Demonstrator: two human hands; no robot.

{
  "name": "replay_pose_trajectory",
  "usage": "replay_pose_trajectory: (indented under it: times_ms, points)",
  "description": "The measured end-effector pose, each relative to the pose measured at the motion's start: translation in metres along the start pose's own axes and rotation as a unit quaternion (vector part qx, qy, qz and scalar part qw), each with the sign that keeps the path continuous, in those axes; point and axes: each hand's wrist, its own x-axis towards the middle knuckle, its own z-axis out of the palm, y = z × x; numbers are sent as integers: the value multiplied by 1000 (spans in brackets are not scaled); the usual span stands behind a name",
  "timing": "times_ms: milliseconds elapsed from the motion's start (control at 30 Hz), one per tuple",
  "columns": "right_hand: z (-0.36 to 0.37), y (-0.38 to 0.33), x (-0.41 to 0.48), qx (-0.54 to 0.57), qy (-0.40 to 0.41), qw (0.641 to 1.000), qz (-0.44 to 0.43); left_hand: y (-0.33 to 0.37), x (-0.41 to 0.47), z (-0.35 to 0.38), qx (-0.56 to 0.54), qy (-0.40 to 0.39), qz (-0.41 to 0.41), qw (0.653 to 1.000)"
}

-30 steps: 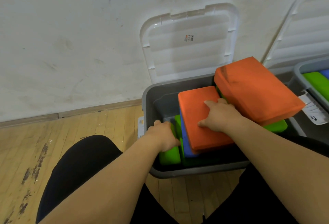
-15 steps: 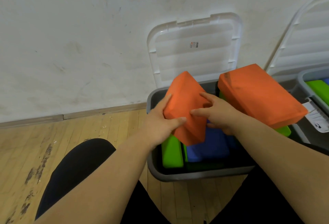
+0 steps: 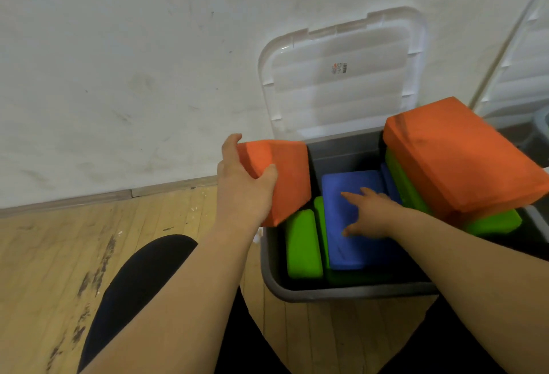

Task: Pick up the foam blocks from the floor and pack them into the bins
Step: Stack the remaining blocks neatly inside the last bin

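Observation:
A grey bin stands on the wooden floor against the wall. My left hand grips an orange foam block and holds it tilted above the bin's left rim. My right hand lies flat with straight fingers on a blue block inside the bin. A green block stands on edge at the bin's left side. A second, larger orange block rests on top of a green block at the right of the bin.
The bin's clear lid leans open against the white wall. A second lid and the corner of another bin show at the right edge. My dark-clad knees are in front of the bin.
My left hand has carried the orange block up and to the left, off the stack. My right hand let go of it and dropped onto the blue block underneath.

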Motion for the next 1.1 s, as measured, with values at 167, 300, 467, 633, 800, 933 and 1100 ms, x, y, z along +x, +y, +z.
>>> replay_pose_trajectory:
  times_ms: [167, 300, 467, 633, 800, 933, 1100]
  points:
    - [36, 3, 34, -54, -34, 997, 30, -2, 0, 16, 133, -27, 51, 989]
    - [32, 3, 29, -44, -33, 998, 26, 0, 1, 25, 168, -64, 40, 983]
    - [35, 5, 22, -15, -18, 999, 35, 7, -7, 35, 222, -174, 22, 959]
    - [31, 4, 10, 5, -17, 999, 39, 19, 20, 36, 234, -190, -14, 953]
    - [29, 5, 5, 28, 6, 999, 32, 8, 48, 63, 279, -202, -54, 937]
    - [30, 9, -1, 62, 51, 997, 18, -30, 61, 97, 378, -210, -66, 899]
    - [33, 8, -5, 67, 74, 995, 18, -69, 54, 126, 503, -225, 17, 834]
